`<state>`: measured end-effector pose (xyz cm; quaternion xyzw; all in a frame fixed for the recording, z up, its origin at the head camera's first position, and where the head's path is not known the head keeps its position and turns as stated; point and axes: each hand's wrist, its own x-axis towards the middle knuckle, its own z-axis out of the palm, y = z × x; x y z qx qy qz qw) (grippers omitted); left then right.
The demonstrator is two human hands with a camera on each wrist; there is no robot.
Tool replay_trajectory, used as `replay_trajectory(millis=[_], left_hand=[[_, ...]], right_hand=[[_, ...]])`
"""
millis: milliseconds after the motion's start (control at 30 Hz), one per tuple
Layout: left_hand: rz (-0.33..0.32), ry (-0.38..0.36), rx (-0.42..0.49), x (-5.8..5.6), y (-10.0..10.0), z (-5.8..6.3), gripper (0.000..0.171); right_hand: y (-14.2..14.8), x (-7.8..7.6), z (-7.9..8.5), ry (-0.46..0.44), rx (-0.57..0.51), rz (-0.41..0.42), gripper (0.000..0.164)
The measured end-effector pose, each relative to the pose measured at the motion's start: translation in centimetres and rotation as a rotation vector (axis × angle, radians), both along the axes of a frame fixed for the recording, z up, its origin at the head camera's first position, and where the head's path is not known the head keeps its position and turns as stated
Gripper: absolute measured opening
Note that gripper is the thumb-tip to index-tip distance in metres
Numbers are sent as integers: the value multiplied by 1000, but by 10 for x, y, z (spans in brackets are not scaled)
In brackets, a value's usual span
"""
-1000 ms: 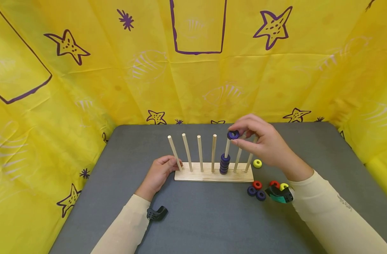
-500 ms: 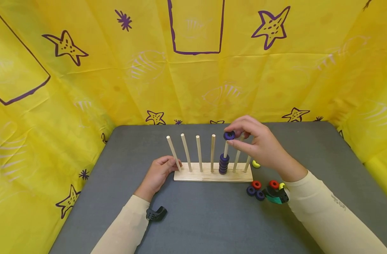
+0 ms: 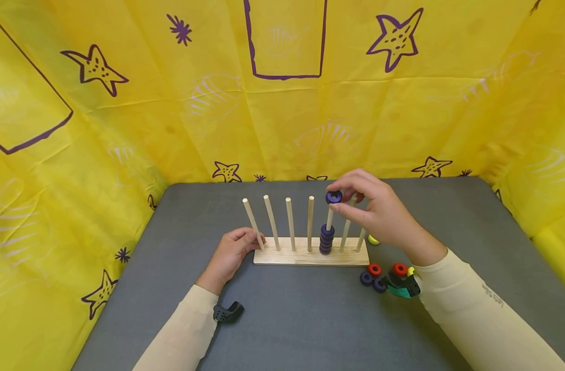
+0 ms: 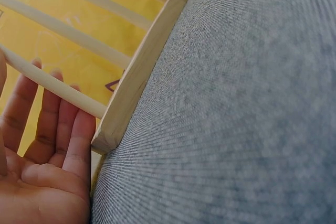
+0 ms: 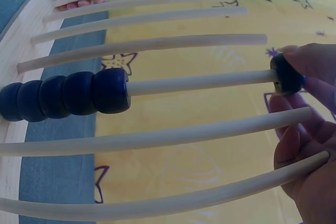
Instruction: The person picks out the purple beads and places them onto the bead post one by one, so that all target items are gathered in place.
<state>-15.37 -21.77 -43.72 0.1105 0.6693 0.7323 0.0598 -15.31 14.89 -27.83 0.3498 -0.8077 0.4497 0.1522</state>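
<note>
A wooden peg stand (image 3: 296, 258) with a row of upright pegs stands on the grey table. Several dark blue rings (image 3: 326, 239) are stacked low on the third peg from the right. At that peg's top, my right hand (image 3: 379, 208) pinches another blue ring (image 3: 334, 197) between thumb and fingers. In the right wrist view, the peg's tip meets the hole of this held ring (image 5: 287, 75). My left hand (image 3: 229, 252) is at the stand's left end, around the leftmost peg. Its fingers (image 4: 50, 114) extend loosely behind that peg in the left wrist view.
Loose rings lie to the right of the stand: red ring (image 3: 374, 270), blue ring (image 3: 366, 279), another red ring (image 3: 399, 269) and yellow ring (image 3: 373, 240), partly hidden. A wrist strap (image 3: 403, 285) covers some of them. Yellow printed cloth (image 3: 282, 129) surrounds the table.
My right hand has shifted slightly left with the blue ring, which now lines up with the peg's top. The left hand has stayed at the stand's end.
</note>
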Motion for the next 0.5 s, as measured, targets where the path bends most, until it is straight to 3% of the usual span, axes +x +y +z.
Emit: replay_trajectory(millis=[500], left_hand=[[4, -4, -3, 1, 1, 2, 35]], right_hand=[[1, 2, 2, -18, 65, -18, 31]])
